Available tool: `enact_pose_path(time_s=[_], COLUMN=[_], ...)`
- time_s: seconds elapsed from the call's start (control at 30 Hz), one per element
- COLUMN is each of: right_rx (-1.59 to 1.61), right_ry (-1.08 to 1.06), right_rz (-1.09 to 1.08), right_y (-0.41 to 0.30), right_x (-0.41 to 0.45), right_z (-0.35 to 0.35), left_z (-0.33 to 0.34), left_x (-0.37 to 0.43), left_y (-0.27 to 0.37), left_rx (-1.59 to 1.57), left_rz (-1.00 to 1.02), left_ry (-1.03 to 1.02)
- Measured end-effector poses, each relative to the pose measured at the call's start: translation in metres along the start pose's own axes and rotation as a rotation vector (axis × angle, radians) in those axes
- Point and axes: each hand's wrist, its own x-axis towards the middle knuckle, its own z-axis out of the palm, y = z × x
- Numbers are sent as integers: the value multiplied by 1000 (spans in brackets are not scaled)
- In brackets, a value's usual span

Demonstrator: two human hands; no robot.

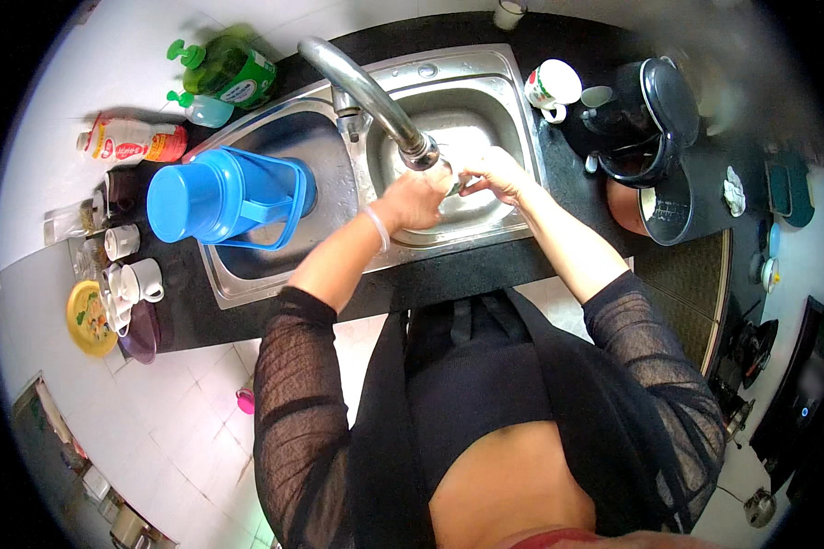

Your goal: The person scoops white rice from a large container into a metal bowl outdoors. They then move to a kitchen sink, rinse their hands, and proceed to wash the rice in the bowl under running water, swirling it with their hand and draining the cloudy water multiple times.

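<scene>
Both my hands are over the right bowl of the steel double sink [453,239], under the curved metal faucet [378,89]. My left hand [415,197] is closed around a small object just below the spout, mostly hidden by the fingers; it looks like a glass or cup, but I cannot tell. From the right, my right hand [496,175] touches the same object with its fingertips, the fingers curled. A blue plastic jug [237,195] with a lid and handle stands in the left bowl.
Green pump bottles [240,72] and a red-and-white bottle [137,141] line the sink's left. White mugs [141,280] and a yellow plate [90,317] stand nearer. Right of the sink are a patterned mug [553,82], a black appliance [666,103] and a pot [667,213].
</scene>
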Motion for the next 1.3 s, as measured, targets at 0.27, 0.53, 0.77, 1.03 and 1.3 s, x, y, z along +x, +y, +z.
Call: enact_pose_path(time_s=[0.27,0.53,0.77,1.03,1.3], right_rx=[-122,-15,-5,-710,-1043], right_ry=[79,164,50,361,147], right_rz=[-121,-152,-61,-638,-830], right_y=[-5,9,-9,22,23], right_x=[2,8,0,-2,-35], right_z=[10,11,11,34,53], left_z=[64,74,46,69,57], left_x=[15,16,-26,9,16], left_y=[-22,11,-49,-6,-38], left_rx=[130,-735,219,-1662,-2659], left_rz=[62,-655,60,-947,-865], left_ry=[429,370,78,391,765])
